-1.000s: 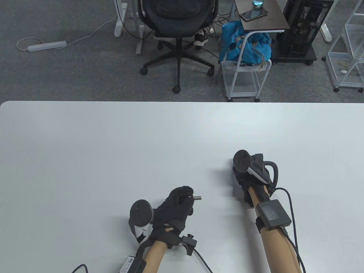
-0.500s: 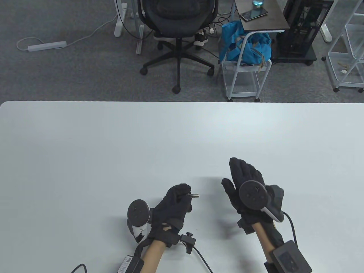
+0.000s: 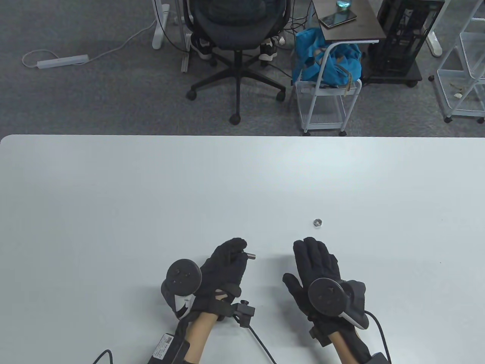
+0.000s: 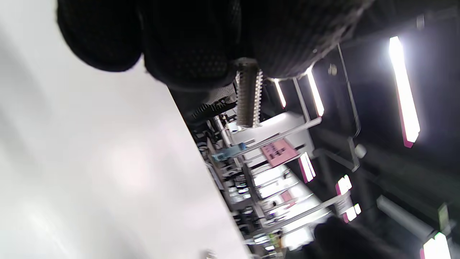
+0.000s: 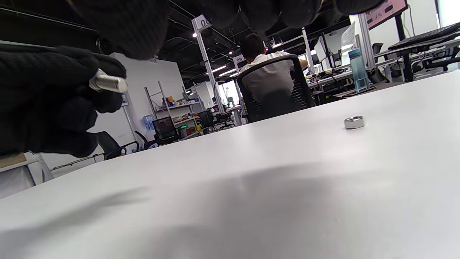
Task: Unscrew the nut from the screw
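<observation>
Table view, step: judging by the layout, the unscrewing is done; the nut (image 3: 317,222) lies alone on the table (image 3: 113,197), right of centre, clear of the screw (image 3: 250,256).
Table view, left hand (image 3: 223,271): lower centre, fingers curled and pinching the screw, whose free end juts right.
Table view, right hand (image 3: 316,271): lower right of centre, fingers spread flat, holding nothing; the nut sits just above its fingertips, apart from them.
Left wrist view: the threaded shank (image 4: 248,95) hangs from the gloved fingertips (image 4: 194,54) at top centre, bare of any nut.
Right wrist view: nut (image 5: 354,122) flat on the table at right; screw (image 5: 107,83) gripped in the left glove at upper left.
Next move: probably just setting the screw down; little precision needed.
</observation>
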Demonstrator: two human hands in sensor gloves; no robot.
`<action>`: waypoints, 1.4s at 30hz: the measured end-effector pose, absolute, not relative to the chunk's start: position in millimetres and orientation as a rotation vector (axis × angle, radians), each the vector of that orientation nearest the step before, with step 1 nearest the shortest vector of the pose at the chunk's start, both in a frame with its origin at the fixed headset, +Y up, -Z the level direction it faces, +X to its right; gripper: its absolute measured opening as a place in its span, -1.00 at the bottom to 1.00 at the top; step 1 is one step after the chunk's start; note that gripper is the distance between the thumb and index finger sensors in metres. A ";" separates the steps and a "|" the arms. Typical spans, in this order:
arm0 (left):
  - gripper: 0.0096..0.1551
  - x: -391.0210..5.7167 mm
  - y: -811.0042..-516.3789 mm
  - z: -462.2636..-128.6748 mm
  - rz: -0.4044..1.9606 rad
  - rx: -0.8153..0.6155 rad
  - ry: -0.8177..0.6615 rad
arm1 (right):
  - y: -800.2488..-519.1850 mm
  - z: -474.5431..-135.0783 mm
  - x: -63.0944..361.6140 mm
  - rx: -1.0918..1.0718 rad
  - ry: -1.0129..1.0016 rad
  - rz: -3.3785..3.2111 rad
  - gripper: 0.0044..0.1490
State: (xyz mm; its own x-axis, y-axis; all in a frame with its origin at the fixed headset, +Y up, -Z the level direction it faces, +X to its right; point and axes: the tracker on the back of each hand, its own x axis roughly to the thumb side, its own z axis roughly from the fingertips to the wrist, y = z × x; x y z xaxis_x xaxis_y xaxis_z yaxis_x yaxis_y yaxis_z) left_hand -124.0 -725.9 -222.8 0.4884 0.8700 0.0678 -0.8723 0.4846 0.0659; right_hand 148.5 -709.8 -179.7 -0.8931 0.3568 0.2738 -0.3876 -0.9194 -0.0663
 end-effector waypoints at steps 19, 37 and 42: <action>-0.58 -62.4 -742.1 -367.2 0.248 -0.147 0.104 | -707.0 -175.2 155.0 0.359 -0.105 2.659 0.06; -0.25 -61.1 -742.4 -366.2 0.082 -0.226 0.170 | -707.4 -176.5 158.7 0.309 -0.096 2.658 0.06; -0.14 -63.9 -716.5 -334.0 0.089 -0.128 0.101 | -708.8 -178.0 161.5 0.298 -0.086 2.658 0.07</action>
